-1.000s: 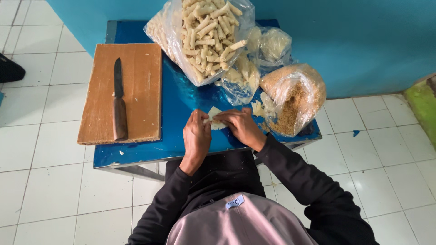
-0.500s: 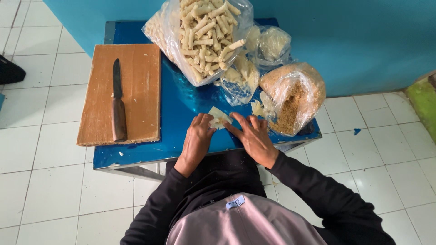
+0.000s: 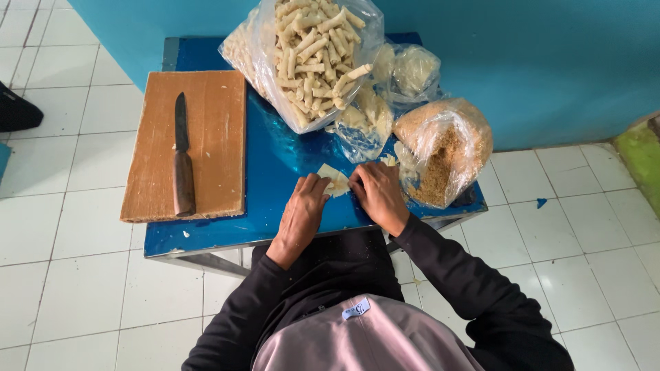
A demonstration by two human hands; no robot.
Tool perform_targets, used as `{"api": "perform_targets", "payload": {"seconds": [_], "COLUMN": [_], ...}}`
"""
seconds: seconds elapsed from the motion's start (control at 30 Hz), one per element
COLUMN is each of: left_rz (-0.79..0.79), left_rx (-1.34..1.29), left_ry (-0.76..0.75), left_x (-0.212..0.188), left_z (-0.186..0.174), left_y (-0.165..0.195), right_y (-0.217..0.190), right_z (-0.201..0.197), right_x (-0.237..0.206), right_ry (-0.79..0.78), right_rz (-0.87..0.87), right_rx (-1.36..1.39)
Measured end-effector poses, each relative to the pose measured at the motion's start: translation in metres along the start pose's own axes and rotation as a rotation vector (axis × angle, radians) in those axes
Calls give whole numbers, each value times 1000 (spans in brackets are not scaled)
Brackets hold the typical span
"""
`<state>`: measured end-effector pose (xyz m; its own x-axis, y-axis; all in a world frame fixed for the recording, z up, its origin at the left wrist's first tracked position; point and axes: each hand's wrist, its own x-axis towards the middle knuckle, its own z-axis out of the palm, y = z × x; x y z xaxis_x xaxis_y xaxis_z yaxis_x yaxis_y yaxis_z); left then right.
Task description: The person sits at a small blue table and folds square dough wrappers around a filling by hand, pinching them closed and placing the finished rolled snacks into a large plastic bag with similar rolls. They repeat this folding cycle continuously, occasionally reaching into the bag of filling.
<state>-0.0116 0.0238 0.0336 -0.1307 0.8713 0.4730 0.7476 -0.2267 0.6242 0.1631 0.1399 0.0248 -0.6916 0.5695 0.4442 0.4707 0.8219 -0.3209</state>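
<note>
A thin pale wrapper sheet (image 3: 333,180) lies flat on the blue table (image 3: 275,172) near its front edge. My left hand (image 3: 303,209) presses its fingertips on the sheet's left side. My right hand (image 3: 376,194) rests palm down on the sheet's right side. Both hands lie flat with fingers on the sheet; neither lifts it. Black sleeves cover both arms.
A wooden cutting board (image 3: 206,148) with a dark-handled knife (image 3: 181,158) lies at the table's left. A big clear bag of pale rolled sticks (image 3: 313,51), smaller bags (image 3: 402,72) and an open bag of brown crumbs (image 3: 443,151) crowd the back right. White tiled floor surrounds the table.
The hands were bunched together over the sheet a second ago. They have since spread apart and laid the sheet flat on the table.
</note>
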Motion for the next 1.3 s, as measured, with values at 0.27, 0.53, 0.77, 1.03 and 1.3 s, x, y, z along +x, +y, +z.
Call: {"api": "perform_targets", "payload": {"seconds": [0.27, 0.53, 0.77, 1.03, 1.3], "left_rz": [6, 26, 16, 7, 7], "left_rx": [-7, -14, 20, 32, 42], "left_ry": [-2, 11, -23, -18, -20], "left_x": [0, -1, 0, -1, 0], "left_z": [2, 3, 4, 6, 6], "left_y": [-2, -3, -4, -5, -5], "right_y": [-15, -12, -8, -14, -18], "right_z": [-5, -12, -3, -2, -3], "right_x": [5, 2, 5, 11, 6], "right_ry": [3, -7, 37, -30, 36], "right_rz": [-45, -46, -75, 120, -72], "right_rx": [185, 171, 0, 215, 129]}}
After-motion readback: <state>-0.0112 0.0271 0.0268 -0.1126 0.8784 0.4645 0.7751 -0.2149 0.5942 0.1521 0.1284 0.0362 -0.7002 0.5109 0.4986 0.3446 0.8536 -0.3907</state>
